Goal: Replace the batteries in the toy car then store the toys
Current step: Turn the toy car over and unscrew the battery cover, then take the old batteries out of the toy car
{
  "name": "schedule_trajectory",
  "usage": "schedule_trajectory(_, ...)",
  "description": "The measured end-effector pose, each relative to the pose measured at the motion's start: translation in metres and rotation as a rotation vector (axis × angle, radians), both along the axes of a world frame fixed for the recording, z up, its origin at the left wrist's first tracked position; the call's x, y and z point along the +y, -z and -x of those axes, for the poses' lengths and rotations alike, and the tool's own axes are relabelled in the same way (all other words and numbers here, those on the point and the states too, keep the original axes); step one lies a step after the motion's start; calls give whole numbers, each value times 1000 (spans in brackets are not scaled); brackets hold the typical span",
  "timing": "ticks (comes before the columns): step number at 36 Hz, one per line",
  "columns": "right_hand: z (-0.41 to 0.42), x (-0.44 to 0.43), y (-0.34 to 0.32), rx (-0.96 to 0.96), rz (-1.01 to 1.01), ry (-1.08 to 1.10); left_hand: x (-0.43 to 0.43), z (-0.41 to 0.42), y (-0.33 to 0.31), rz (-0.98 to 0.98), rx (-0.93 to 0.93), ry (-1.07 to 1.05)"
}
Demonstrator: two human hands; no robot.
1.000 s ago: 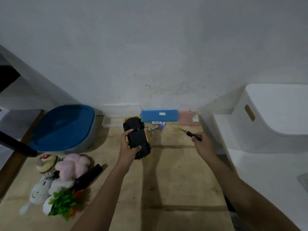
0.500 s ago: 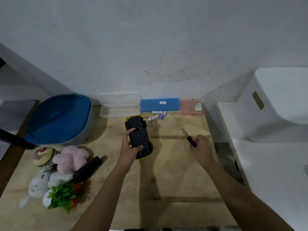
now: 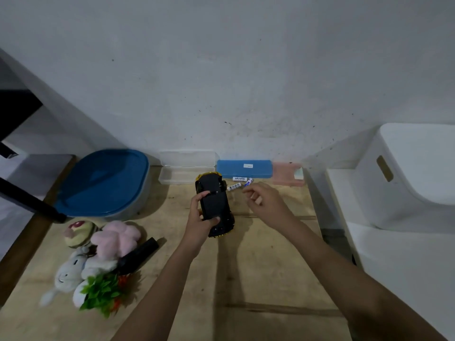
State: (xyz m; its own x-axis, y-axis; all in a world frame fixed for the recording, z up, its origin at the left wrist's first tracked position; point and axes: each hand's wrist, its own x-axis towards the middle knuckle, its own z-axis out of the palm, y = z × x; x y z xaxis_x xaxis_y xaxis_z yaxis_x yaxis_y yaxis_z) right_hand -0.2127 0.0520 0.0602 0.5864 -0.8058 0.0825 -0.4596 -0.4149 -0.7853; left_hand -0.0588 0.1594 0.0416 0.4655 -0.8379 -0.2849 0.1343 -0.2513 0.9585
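L hand (image 3: 200, 217) gripping; R hand (image 3: 267, 204) raised, fingers loosely curled.

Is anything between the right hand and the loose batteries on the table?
Nothing visible. The right hand hangs close beside the batteries; the toy car, gripped by the left hand, sits to one side of that path.

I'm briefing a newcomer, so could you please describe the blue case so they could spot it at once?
At the back of the table, against the wall, three flat cases lie in a row. The blue case is the middle one. Unlike the open clear case on its left and the pink case on its right, it is solid blue, with a small white label.
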Motion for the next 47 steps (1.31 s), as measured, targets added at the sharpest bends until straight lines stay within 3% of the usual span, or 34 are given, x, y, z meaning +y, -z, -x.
schedule_trajectory(6,-34,12,-10,110,46,-73,-2,1,-9,51,-4,55)
schedule_trajectory(12,-44,15,-14,61,90,-18,3,0,-15,105,-18,80)
schedule_trajectory(31,-60,11,-27,-54,-295,4,17,-16,-11,107,-27,106)
schedule_trajectory(39,-34,-16,-27,-220,-383,181,26,-31,-3,73,-39,102)
schedule_trajectory(43,-4,-25,5,-137,-403,319,33,-38,2,62,-41,73)
schedule_trajectory(47,22,-17,50,88,-461,392,37,-39,7,41,-49,72)
